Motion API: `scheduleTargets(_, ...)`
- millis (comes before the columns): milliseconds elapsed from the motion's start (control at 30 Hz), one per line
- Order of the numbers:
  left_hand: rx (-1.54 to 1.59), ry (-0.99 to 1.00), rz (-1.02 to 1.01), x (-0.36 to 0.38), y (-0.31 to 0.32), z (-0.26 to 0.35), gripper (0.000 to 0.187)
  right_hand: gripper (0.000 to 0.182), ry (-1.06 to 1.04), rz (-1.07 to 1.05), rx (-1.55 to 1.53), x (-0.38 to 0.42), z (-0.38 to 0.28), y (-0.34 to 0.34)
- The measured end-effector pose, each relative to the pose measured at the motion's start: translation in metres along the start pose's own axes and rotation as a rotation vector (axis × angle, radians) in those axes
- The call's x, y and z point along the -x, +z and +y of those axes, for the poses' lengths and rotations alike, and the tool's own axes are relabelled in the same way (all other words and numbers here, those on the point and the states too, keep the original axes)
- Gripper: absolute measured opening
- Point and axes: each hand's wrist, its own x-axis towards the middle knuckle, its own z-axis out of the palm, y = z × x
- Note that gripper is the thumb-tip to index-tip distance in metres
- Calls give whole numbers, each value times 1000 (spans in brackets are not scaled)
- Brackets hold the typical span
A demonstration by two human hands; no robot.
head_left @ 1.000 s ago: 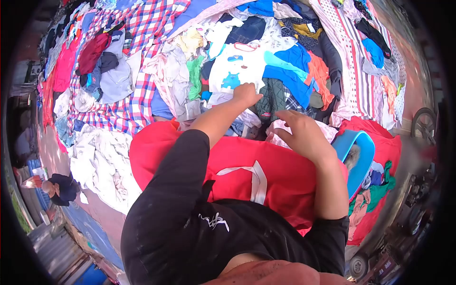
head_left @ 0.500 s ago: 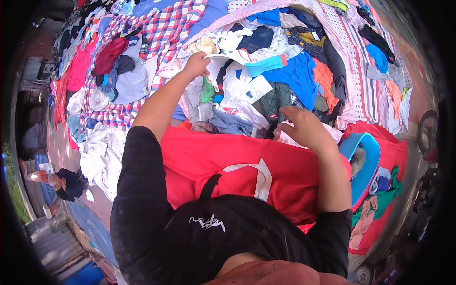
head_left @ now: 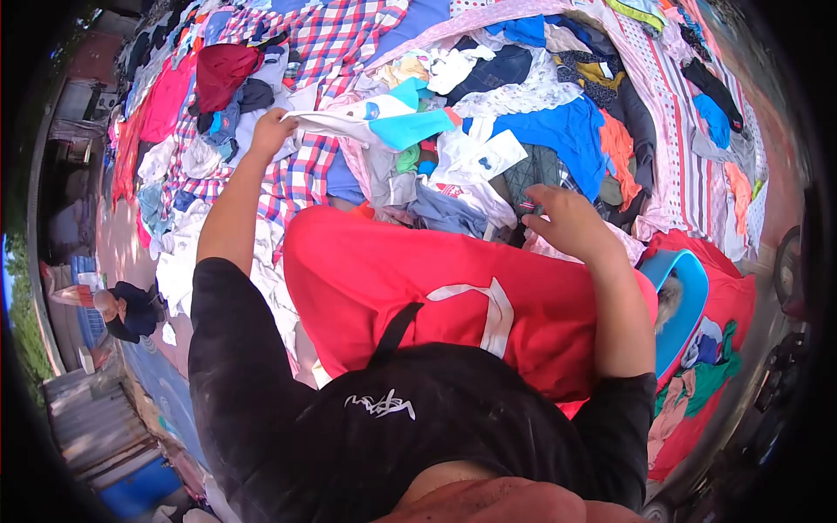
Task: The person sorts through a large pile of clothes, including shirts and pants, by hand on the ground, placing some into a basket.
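My left hand [head_left: 273,132] is closed on the edge of a white and turquoise shirt [head_left: 405,129], which stretches out to the right above the clothes pile. Below the shirt's far end lies a white garment with a small dark print [head_left: 479,162]. My right hand [head_left: 567,222] hovers with its fingers apart and holds nothing. It is nearest to a dark green quilted garment [head_left: 528,173] and a pale pink cloth [head_left: 558,250]. A bright blue garment [head_left: 562,131] lies behind it. Red fabric with a white strip [head_left: 392,270] covers my lap.
A red and blue checked cloth [head_left: 344,44] with clothes on it spreads at the back left. White clothes [head_left: 179,235] lie beside my left arm. At my right stands a blue plastic tub [head_left: 684,305] on red cloth. Another person [head_left: 131,309] is at the far left.
My left hand has moved left, pulling the shirt with it and stretching it out over the pile. My right hand has barely moved and stays open.
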Motion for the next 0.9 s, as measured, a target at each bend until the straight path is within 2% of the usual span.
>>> scheduleTargets(33, 9, -34, 81, 10, -48, -20, 22, 40, 6, -12, -6, 2, -2, -3)
scheduleTargets(67, -34, -56, 218, 26, -101, -45, 28, 41, -3, -12, -13, 5, -5, -6)
scheduleTargets(100, -445, -121, 354, 38, -170, -82, 36, 41, -11, -11, -21, 7, -8, -9)
scheduleTargets(133, -828, 30, 596, 59, -242, -137, 42, 42, -19, -9, -30, 9, -10, -11)
scheduleTargets(167, -915, -334, 754, 93, -289, -145, 40, 42, -8, -17, -33, 10, -10, -13)
scheduleTargets(233, -1167, -620, 1262, 120, -340, -220, 41, 42, 7, -40, -33, 11, -9, -15)
scheduleTargets(267, -1189, -775, 1507, 135, -359, -246, 42, 42, 0, -15, -35, 12, -8, -14)
scheduleTargets(333, -1301, -731, 878, 139, -331, -246, 41, 41, -20, 36, -34, 13, -6, -13)
scheduleTargets(367, -1151, -655, 329, 120, -313, -243, 40, 42, -19, 28, -44, 12, -7, -13)
scheduleTargets(400, -1421, -343, 14, 86, -285, -277, 38, 42, -17, 21, -52, 11, -10, -15)
scheduleTargets(433, -1304, -208, -123, 56, -223, -255, 38, 43, -13, 13, -60, 10, -13, -15)
scheduleTargets(467, -1227, -6, -152, 28, -156, -235, 38, 43, 1, -13, -47, 8, -14, -13)
scheduleTargets(500, -958, 44, -33, 32, -71, -142, 34, 44, 18, -40, -37, 8, -15, -12)
scheduleTargets(567, -760, 86, -152, 4, 50, -58, 27, 42, 20, -55, -29, 6, -14, -8)
scheduleTargets(633, -627, 287, -282, -21, 154, -11, 24, 37, -9, -37, -41, 8, -11, -4)
scheduleTargets(700, -659, 406, -427, -26, 240, 48, 25, 36, -11, -1, -28, 10, -9, -4)
scheduleTargets(767, -570, 450, -531, -31, 312, 82, 25, 35, 7, 3, -14, 9, -5, -6)
scheduleTargets(800, -512, 490, -473, -31, 344, 91, 27, 34, 24, -2, -27, 8, -3, -7)
scheduleTargets(900, -427, 504, -497, -54, 422, 102, 39, 33, 34, 31, -25, 11, 3, -10)
